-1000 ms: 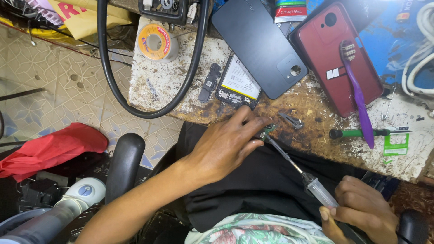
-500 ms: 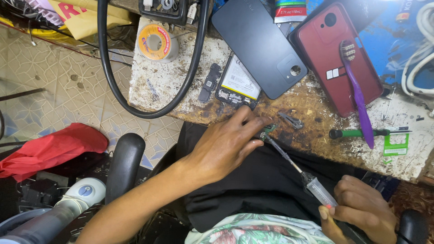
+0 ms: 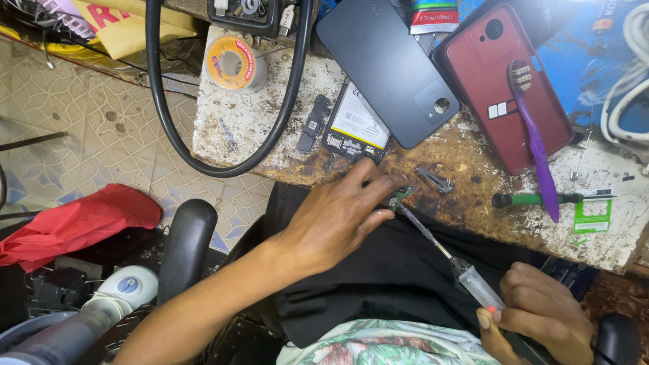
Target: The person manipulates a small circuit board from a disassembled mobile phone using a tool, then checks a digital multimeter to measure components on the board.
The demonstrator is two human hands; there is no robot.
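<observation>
Circuit board (image 3: 401, 197) pinched in my left hand (image 3: 338, 216) at the tabletop's (image 3: 236, 128) near edge, my right hand (image 3: 541, 318) clenching a screwdriver (image 3: 449, 255), tip touching it.

The flat plastic phone back cover (image 3: 389, 67) is dark grey, the second phone cover (image 3: 503, 84) dull red, the slim plastic toothbrush (image 3: 537, 145) purple, the crumpled cloth (image 3: 78, 223) bright red, and the floor tiles (image 3: 81, 128) beige with a star pattern.

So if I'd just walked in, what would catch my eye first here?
Probably the red phone back cover at the top right, with a purple toothbrush lying across it. Then the middle: the left hand pins a tiny green circuit board at the stained bench edge, while the right hand points a screwdriver at it.
</observation>
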